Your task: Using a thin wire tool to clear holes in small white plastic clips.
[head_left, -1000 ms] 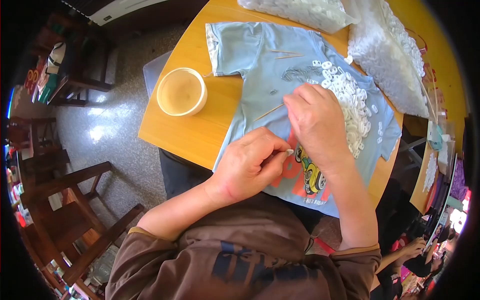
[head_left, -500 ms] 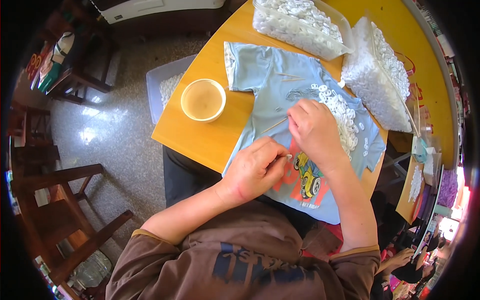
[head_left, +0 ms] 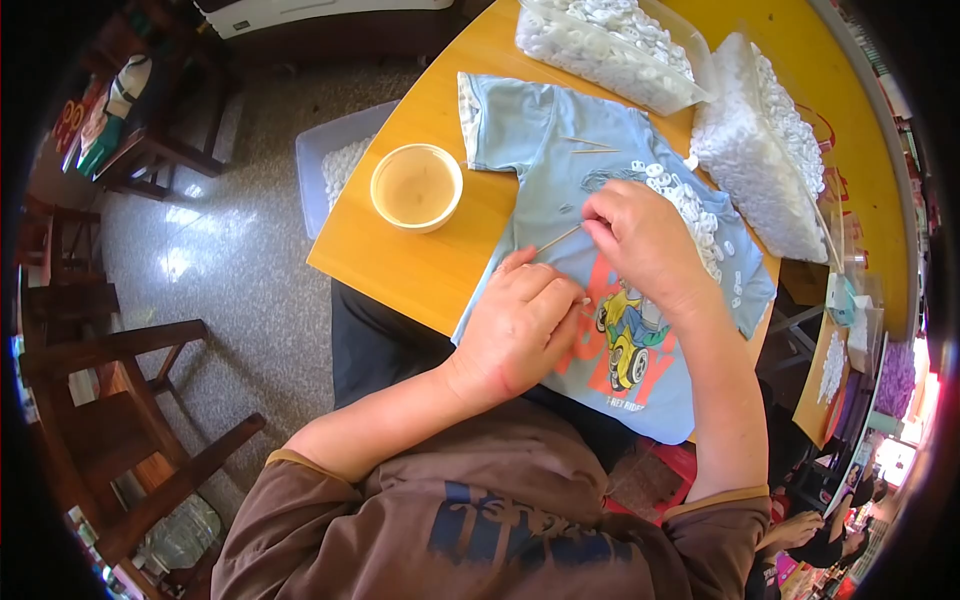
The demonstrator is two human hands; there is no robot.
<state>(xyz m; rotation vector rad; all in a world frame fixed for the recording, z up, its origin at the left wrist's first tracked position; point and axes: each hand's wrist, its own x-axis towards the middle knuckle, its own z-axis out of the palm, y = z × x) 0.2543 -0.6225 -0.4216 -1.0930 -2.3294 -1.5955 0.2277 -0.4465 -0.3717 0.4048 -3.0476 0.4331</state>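
Observation:
A light-blue T-shirt [head_left: 530,130] with a printed vehicle picture lies spread over the table and my lap. My right hand [head_left: 650,240] pinches a thin wooden stick [head_left: 557,241], its free end slanting down toward my left hand. The fingers of my left hand [head_left: 520,325] are curled, and a small white plastic piece [head_left: 585,300] shows at their tips. Beyond my right hand lies a pile of small white oval plastic pieces [head_left: 697,215] on the shirt. Thin wooden toothpicks [head_left: 592,150] and a tangle of grey-blue threads [head_left: 600,180] rest near the pile.
A round tub [head_left: 415,190] stands on the yellow table [head_left: 350,235] at left. White pieces fill a clear box [head_left: 610,60] and a clear bag [head_left: 760,160] at the back. Below the table's left edge sits another bin [head_left: 312,170]. Wooden chairs [head_left: 110,400] stand farther left.
My left hand has moved up slightly, its knuckles turned more upward, nearer the stick's free end. My right hand still grips the stick. The whole view has shifted a little.

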